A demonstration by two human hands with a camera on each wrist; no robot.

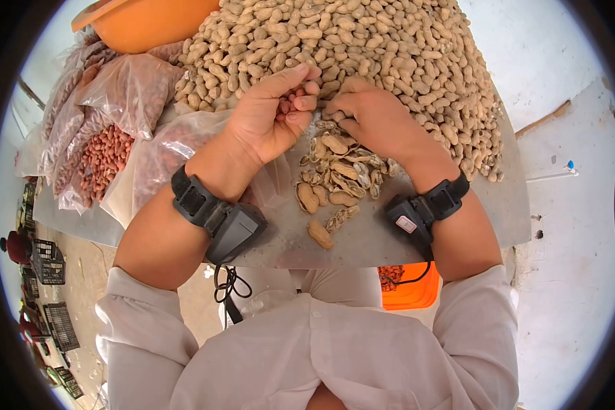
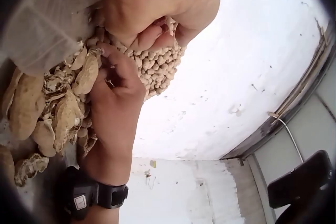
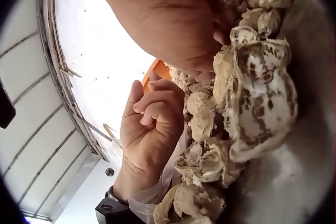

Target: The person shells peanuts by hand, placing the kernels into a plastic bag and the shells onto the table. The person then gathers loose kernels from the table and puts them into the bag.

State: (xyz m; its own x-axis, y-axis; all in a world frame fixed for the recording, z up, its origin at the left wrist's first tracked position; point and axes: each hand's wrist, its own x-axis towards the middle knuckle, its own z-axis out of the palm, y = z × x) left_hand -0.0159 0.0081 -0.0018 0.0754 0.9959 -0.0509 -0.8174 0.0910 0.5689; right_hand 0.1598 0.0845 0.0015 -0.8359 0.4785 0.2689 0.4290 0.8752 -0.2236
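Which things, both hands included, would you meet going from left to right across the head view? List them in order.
Exposed patch of red kernels → left hand → right hand → brown stick-like object.

Kernels (image 1: 286,106) lie ptly hidden in L hand (image 1: 265,117), count unclear; whether R hand (image 1: 376,117) pinches anything can't be told. Far edge of head view crops orange basin (image 1: 154,27) & peanut pile (image 1: 383,41); tabletop (image 1: 287,253) hides pt. of orange tub (image 1: 417,294), near right; crates (image 1: 61,326), left, too small for detail.
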